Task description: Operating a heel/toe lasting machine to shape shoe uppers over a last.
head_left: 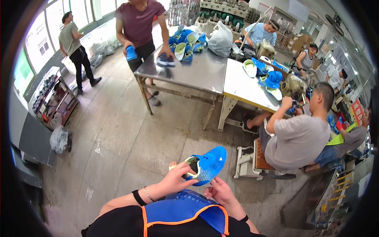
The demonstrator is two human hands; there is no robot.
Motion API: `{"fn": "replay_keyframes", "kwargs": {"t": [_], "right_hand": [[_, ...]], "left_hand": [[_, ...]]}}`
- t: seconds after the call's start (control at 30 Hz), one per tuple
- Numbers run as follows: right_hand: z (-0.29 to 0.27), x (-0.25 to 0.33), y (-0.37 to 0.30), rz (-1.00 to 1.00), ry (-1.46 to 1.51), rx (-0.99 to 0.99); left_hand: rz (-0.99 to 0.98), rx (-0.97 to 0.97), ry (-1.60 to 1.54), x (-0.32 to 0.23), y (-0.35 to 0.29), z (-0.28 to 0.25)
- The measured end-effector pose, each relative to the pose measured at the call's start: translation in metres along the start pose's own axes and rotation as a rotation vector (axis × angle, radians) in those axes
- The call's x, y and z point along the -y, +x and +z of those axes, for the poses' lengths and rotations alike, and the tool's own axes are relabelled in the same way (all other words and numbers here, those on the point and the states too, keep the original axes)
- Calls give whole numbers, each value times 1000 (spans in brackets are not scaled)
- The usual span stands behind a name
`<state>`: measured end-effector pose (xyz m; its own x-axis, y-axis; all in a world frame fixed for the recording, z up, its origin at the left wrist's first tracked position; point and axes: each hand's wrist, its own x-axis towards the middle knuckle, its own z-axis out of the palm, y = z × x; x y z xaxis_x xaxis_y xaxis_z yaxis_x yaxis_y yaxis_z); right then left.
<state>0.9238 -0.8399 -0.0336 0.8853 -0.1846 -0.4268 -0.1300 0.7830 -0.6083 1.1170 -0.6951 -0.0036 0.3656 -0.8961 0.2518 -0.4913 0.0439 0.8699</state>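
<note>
A bright blue shoe upper (pixel 212 161) with pale yellow-green lining is held out in front of my body, its toe pointing up and to the right. My left hand (pixel 178 176) grips it at the ankle opening, fingers partly inside and thumb along the near side. On the right, the curled fingers of my right hand (pixel 222 192) pinch at the upper's lower edge; whether a small thread is between them is too small to tell. Below both hands lies my blue apron (pixel 173 213) with orange trim.
Ahead stands a metal-topped table (pixel 197 75) with a pile of blue shoe uppers (pixel 185 41) and a plastic bag (pixel 221 39). A person in a maroon shirt (pixel 140 19) holds shoes there. To the right, a seated person (pixel 300 138) works at a sewing table (pixel 241 87). A shelf rack (pixel 55 94) stands left.
</note>
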Motion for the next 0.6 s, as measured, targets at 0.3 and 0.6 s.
{"fn": "replay_keyframes", "kwargs": {"t": [0.3,0.6], "right_hand": [[66,128,168,-106,-76,-82],[-44,251,245,-288,-160,-655]], "left_hand": [[112,-28,21,73,171,-100],[-62,-37,43,153,270,-128]]}}
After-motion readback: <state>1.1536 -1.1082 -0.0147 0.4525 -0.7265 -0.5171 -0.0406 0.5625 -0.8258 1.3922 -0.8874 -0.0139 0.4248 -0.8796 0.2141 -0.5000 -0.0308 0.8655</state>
